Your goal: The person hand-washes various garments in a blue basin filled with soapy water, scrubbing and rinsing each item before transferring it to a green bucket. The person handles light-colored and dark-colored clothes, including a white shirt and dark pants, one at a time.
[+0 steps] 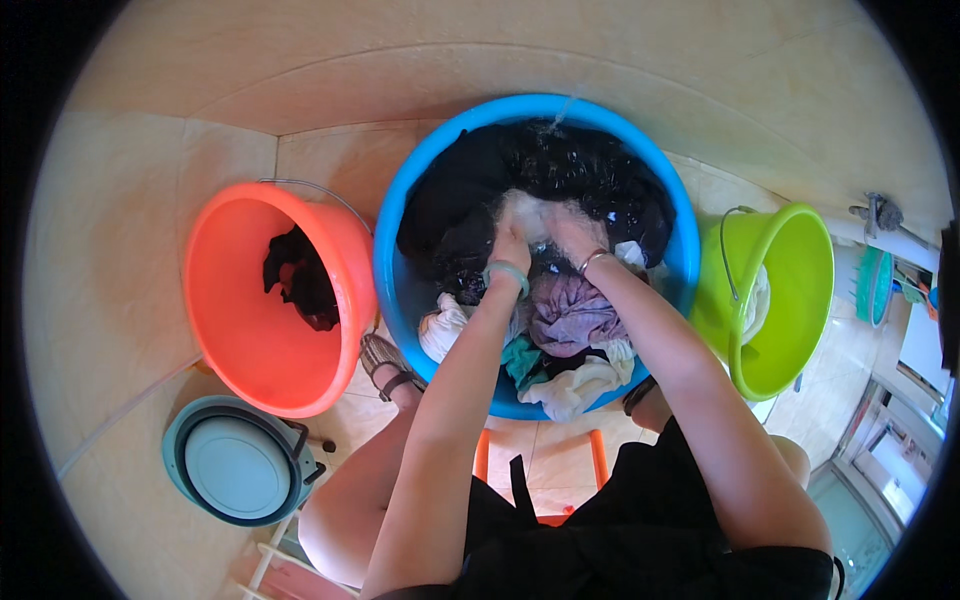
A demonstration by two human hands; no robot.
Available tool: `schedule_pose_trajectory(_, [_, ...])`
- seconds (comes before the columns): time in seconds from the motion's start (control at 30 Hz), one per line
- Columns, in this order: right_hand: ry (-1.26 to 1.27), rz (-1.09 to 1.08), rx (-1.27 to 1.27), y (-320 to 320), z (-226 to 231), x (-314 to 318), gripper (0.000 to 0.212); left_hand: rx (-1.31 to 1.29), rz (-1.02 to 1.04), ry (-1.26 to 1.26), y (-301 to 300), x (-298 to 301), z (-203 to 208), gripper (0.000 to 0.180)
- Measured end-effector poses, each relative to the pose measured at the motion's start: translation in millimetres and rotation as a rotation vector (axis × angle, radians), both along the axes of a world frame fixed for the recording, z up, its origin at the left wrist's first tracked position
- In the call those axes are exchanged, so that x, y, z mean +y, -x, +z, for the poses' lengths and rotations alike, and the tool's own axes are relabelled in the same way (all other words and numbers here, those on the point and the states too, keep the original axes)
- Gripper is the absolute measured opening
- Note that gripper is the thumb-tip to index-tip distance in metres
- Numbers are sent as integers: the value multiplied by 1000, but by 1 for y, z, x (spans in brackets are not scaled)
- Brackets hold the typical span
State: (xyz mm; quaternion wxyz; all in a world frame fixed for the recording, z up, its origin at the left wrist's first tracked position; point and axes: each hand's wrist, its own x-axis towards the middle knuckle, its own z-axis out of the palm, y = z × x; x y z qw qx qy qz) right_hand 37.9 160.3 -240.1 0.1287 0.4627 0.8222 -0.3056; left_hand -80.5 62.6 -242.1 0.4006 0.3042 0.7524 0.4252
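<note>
A large blue tub [388, 205] holds water and a heap of wet laundry. Both hands are over its middle, close together. My left hand [512, 240], with a pale green bangle, and my right hand [578, 236], with a thin bracelet, are blurred by motion. A whitish smear [532, 213] lies between them; whether it is cloth, suds or splashing water, I cannot tell. Black clothes [455, 190] soak at the far side. Closer to me lie a purple-grey garment [575, 315], a teal cloth [522, 362] and cream cloths [572, 390]. Thin water [563, 112] falls at the far rim.
Left of the tub, an orange-red bucket [225, 300] tilts, with dark cloth [302, 278] inside. A lime green bucket [800, 300] with white cloth [757, 305] stands right. A grey basin [238, 465] is at lower left. Tiled walls [560, 60] close off the far side.
</note>
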Motion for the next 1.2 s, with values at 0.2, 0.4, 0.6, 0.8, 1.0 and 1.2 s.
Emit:
schedule_pose_trajectory(0.2, [-73,349,-287,-20,2,30,34,-251,44,67,-9,37,12,56])
schedule_pose_trajectory(0.4, [-225,72,749,-32,142,-37,44,-903,607,-243,-38,-6,109,86])
schedule_pose_trajectory(0.6, [-165,126,851,-58,225,-73,37,-1215,552,-267,-43,-19,137,69])
schedule_pose_trajectory(0.8, [461,-937,1448,-45,217,-70,35,-1160,505,-484,-78,-19,183,48])
schedule_pose_trajectory(1.0, [1083,-1099,1560,-45,205,-89,33,-39,298,-367,-94,-33,222,32])
schedule_pose_trajectory(1.2, [768,-1180,1544,-28,241,-93,24,24,408,-582,-98,-20,242,14])
